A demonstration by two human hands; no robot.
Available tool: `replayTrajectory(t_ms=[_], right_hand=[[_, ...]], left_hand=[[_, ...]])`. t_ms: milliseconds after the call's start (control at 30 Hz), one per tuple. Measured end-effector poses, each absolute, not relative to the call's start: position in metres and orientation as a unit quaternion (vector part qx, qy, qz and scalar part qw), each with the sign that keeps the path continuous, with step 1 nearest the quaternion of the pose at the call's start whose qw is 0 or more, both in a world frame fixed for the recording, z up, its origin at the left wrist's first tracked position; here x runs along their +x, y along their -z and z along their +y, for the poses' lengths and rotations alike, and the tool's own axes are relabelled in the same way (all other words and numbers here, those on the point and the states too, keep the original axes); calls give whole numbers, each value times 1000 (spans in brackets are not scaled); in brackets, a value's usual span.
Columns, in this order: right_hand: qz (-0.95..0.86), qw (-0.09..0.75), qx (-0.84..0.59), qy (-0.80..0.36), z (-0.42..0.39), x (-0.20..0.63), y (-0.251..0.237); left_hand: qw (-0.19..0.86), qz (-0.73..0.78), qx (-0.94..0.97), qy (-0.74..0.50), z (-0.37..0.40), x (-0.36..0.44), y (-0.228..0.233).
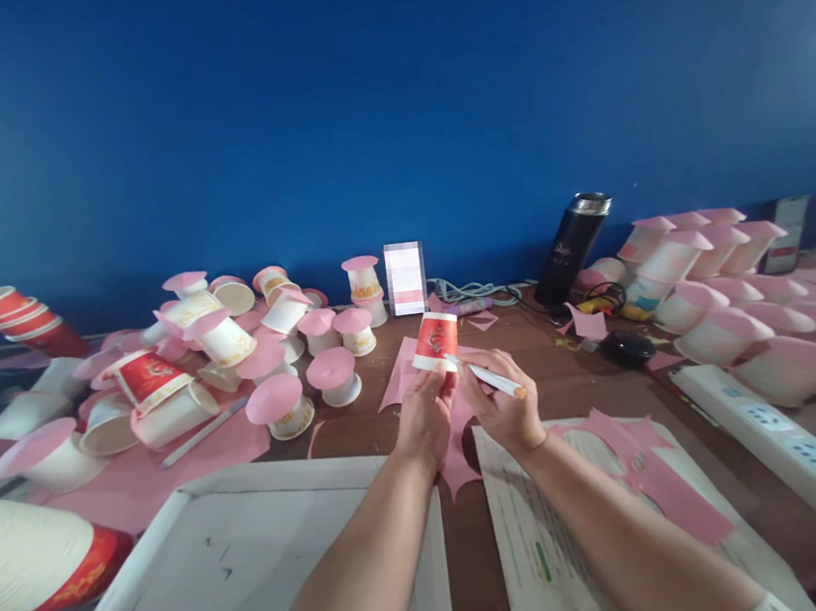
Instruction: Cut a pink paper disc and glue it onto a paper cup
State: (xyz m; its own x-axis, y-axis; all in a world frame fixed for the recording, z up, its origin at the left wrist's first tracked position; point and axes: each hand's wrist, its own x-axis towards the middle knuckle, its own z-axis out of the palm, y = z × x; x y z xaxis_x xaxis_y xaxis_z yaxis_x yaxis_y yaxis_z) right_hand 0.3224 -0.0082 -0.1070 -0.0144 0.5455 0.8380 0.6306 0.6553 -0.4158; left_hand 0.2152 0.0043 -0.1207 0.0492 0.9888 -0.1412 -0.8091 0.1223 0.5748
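At the clock's centre, above the brown wooden table [349, 438], a small red-and-white paper cup [433, 340] tilts in the left hand [423, 413], whose grip closes around its lower end; some of its fingers are hidden. The right hand [510, 402] grips a slim white pen with an orange end [495, 379], its tip at the cup's lower edge; whether it touches is hard to tell.

From the cup, a white-screened phone [406, 279] stands at eleven o'clock, its display blurred into squares. At two o'clock a black metal flask [572, 249] leans. Pink-topped white paper cups [279, 402] crowd nine o'clock, overlapping and partly hiding one another. A long white nested cup stack [33, 559] at eight o'clock is cut off by the left edge. The left forearm covers part of a white cardboard tray [280, 552] at seven; the right crosses a printed paper sheet [529, 526] at five, its text illegible.
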Motion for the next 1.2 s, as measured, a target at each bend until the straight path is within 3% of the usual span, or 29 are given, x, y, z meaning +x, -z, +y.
replayTrajectory(t_ms=[1200], right_hand=[[-696,571,-433,35,-8,324,103]], left_hand=[[701,221,274,-620,6,217,129]])
